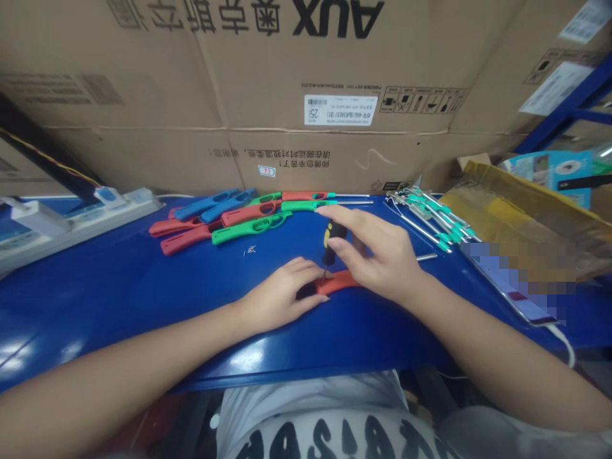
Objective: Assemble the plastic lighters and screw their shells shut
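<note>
My left hand (291, 290) lies low on the blue table, its fingers and thumb closed around the end of a red gas lighter (342, 282). In my right hand (382, 252) is a small black and yellow screwdriver (329, 241), held upright from above. Its thin shaft points down and the tip meets the lighter's red body near my left fingertips. A metal tube (426, 257) shows to the right from behind my right hand. Part of the lighter is hidden under that hand.
Red, green and blue lighter bodies (229, 213) lie in a pile at the back. Tiny screws (250, 250) sit before them. Metal tubes with green parts (435, 220), a phone (507, 287) and an opened carton (526, 217) are at right. A power strip (81, 226) lies left.
</note>
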The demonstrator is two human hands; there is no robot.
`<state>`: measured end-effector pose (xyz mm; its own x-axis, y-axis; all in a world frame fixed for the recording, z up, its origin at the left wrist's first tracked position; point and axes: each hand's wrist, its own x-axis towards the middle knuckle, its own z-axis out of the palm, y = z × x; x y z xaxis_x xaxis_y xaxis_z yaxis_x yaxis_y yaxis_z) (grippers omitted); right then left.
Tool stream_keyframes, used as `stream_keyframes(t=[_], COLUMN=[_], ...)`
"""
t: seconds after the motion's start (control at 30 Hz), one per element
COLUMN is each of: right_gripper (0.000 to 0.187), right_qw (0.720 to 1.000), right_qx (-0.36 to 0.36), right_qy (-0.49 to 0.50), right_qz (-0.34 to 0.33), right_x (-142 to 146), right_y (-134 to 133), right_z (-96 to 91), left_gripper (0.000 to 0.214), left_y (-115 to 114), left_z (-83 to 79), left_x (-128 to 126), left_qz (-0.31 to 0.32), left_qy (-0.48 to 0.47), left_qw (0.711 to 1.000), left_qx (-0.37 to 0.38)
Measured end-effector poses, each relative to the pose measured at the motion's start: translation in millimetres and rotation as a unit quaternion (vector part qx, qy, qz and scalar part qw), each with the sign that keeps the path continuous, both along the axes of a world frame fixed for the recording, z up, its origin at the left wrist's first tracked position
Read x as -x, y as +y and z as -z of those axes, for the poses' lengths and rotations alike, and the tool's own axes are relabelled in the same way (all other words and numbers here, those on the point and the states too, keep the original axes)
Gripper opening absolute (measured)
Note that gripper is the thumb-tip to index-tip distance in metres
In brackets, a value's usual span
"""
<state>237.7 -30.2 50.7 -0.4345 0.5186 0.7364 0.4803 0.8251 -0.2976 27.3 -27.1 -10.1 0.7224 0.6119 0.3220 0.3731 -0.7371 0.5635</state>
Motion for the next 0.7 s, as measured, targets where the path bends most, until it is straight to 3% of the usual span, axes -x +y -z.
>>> stream_keyframes(t=[0.1, 0.17, 0.4, 0.57, 0.63, 0.7], right_gripper=[0.045, 0.046, 0.043, 0.037, 0.037, 0.034], right_qw=[0.988, 0.974, 0.993, 0.979, 0.971, 0.978], right_qx=[0.131, 0.175, 0.065, 0.112, 0.13, 0.125], right_qy=[0.022, 0.04, -0.001, 0.128, 0.179, 0.161], right_qz=[-0.085, -0.137, -0.102, -0.115, -0.089, -0.034], right_x=[0.8, -0.4, -1.5, 0.9, -5.1, -17.5], right_y=[2.2, 4.8, 1.6, 3.4, 10.6, 20.7], right_z=[2.8, 5.3, 11.8, 7.0, -0.1, -7.9], left_gripper=[0.028, 0.027, 0.018, 0.029, 0.042, 0.051], left_y=[-0.9, -2.1, -6.0, -5.3, -4.1, -2.7], left_z=[-0.7, -0.7, 0.0, -9.6, -15.9, -22.3], left_x=[-0.3, -0.6, -2.7, 4.1, 11.6, 20.0], left_qz=[-0.005, -0.014, -0.027, -0.04, -0.049, -0.064], left_qy=[-0.001, -0.004, -0.001, 0.025, 0.06, 0.108], left_qw=[1.0, 1.0, 1.0, 0.999, 0.997, 0.992], left_qx=[0.007, 0.01, 0.004, 0.006, 0.004, -0.004])
